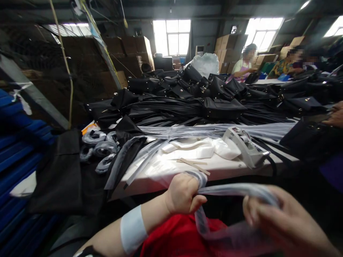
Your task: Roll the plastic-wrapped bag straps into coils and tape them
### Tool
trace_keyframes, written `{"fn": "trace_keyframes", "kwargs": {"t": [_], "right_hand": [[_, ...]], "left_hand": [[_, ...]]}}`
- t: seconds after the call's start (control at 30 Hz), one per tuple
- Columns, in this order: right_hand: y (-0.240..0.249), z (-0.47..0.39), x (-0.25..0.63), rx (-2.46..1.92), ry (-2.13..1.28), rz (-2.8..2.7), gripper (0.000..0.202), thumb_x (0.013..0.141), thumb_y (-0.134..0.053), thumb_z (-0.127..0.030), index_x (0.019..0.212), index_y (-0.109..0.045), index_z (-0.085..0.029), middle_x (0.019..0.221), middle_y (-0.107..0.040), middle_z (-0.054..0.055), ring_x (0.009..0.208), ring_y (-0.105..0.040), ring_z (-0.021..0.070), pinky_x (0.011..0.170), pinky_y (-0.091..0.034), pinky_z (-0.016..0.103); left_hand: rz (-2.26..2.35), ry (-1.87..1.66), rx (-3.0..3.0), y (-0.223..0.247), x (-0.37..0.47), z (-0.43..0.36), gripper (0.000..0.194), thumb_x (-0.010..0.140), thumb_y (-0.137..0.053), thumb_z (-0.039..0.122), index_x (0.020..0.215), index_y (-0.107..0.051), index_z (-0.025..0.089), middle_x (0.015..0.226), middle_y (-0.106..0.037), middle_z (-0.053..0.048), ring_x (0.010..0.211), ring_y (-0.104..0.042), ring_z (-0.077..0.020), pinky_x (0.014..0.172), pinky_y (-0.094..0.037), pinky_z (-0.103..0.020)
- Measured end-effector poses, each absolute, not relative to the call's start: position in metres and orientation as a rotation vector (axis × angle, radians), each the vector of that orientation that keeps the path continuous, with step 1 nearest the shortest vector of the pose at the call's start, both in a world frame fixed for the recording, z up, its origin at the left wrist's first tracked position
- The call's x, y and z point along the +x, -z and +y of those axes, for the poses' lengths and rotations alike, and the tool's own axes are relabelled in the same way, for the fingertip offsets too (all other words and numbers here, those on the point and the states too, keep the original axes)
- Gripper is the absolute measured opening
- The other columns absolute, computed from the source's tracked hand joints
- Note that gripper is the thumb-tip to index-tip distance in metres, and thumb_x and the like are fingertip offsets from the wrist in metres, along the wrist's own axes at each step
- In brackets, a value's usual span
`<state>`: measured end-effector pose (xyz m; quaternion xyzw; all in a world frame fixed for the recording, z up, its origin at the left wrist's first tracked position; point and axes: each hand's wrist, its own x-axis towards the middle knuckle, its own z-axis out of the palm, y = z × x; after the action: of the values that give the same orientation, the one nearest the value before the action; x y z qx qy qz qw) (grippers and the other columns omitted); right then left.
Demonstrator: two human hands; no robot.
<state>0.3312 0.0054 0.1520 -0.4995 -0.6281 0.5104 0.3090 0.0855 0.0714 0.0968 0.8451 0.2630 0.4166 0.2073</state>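
Note:
My left hand [183,192] is closed in a fist around a strap in a clear plastic sleeve [225,189]. Part of the sleeve loops up over the back of this fist. To the right, my right hand [276,214] is blurred, its fingers curled on the same sleeved strap, which spans the gap between both hands. A loose length of clear sleeve [203,223] hangs below in front of the red clothing [179,237]. Coiled straps in clear sleeves [105,148] lie on the left of the white table [150,182].
Black bags [225,107] and long straps [166,107] are heaped across the table. A grey-white device [245,146] stands near its front edge, beside white sheeting [195,148]. Blue stacked slabs [18,160] line the left. Co-workers [243,66] sit at the back right; another person's hand [336,114] is at the right edge.

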Motion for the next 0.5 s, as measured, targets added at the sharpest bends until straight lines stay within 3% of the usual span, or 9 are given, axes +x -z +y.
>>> {"fn": "trace_keyframes", "kwargs": {"t": [0.03,0.07,0.13,0.2,0.3,0.4,0.5], "right_hand": [[-0.154,0.015,0.341,-1.465,-1.144,-1.667,0.034,0.087,-0.055,-0.049,0.080,-0.066,-0.017,0.058,-0.058,0.003,0.052,-0.055,0.0170,0.052,-0.048,0.028],[-0.155,0.025,0.345,-1.543,-0.904,-1.730,0.027,0.082,-0.061,-0.042,0.092,-0.067,-0.018,0.069,-0.064,0.005,0.061,-0.061,0.0204,0.059,-0.052,0.031],[-0.151,0.039,0.339,-1.533,-0.567,-1.877,0.050,0.073,-0.068,-0.032,0.120,-0.061,-0.020,0.110,-0.067,0.011,0.100,-0.064,0.0293,0.087,-0.053,0.040],[-0.143,0.041,0.317,-1.383,-0.625,-2.065,0.060,0.074,-0.066,-0.027,0.133,-0.053,-0.022,0.131,-0.058,0.011,0.120,-0.054,0.0301,0.102,-0.045,0.043],[-0.132,0.029,0.278,-1.247,-1.124,-2.097,0.027,0.086,-0.052,-0.026,0.107,-0.066,-0.017,0.101,-0.069,0.009,0.093,-0.065,0.0232,0.084,-0.054,0.033],[-0.132,0.013,0.260,-1.181,-1.493,-1.985,0.023,0.090,-0.050,-0.030,0.088,-0.068,-0.016,0.078,-0.068,0.003,0.073,-0.062,0.0173,0.070,-0.053,0.026],[-0.146,0.004,0.276,-1.004,-1.752,-2.036,0.022,0.087,-0.061,-0.035,0.088,-0.070,-0.015,0.075,-0.066,0.001,0.068,-0.060,0.0138,0.066,-0.050,0.021]], "left_hand": [[0.774,-1.041,2.310,-0.097,0.085,0.068,0.061,0.096,-0.028,0.055,0.076,-0.068,0.013,0.064,-0.061,-0.010,0.063,-0.058,-0.0197,0.067,-0.047,-0.033],[0.815,-0.935,2.184,-0.100,0.087,0.064,0.064,0.097,-0.026,0.055,0.069,-0.066,0.014,0.057,-0.057,-0.007,0.056,-0.054,-0.0163,0.060,-0.045,-0.029],[0.818,-0.752,1.775,-0.112,0.093,0.053,0.071,0.097,-0.022,0.060,0.065,-0.065,0.013,0.048,-0.048,-0.002,0.044,-0.044,-0.0110,0.048,-0.037,-0.023],[0.670,-0.633,1.362,-0.128,0.102,0.043,0.079,0.094,-0.018,0.067,0.074,-0.067,0.009,0.045,-0.043,0.001,0.038,-0.039,-0.0093,0.040,-0.033,-0.021],[0.420,-0.750,1.154,-0.145,0.109,0.036,0.076,0.095,-0.018,0.065,0.100,-0.066,0.006,0.046,-0.041,0.003,0.046,-0.052,-0.0142,0.045,-0.041,-0.022],[0.486,-1.270,1.507,-0.140,0.104,0.045,0.052,0.100,-0.028,0.049,0.121,-0.055,0.009,0.065,-0.056,-0.003,0.070,-0.063,-0.0184,0.071,-0.052,-0.032],[0.599,-1.583,2.166,-0.120,0.093,0.063,0.051,0.098,-0.034,0.049,0.119,-0.055,0.008,0.087,-0.065,-0.013,0.085,-0.064,-0.0238,0.087,-0.049,-0.042]]}}
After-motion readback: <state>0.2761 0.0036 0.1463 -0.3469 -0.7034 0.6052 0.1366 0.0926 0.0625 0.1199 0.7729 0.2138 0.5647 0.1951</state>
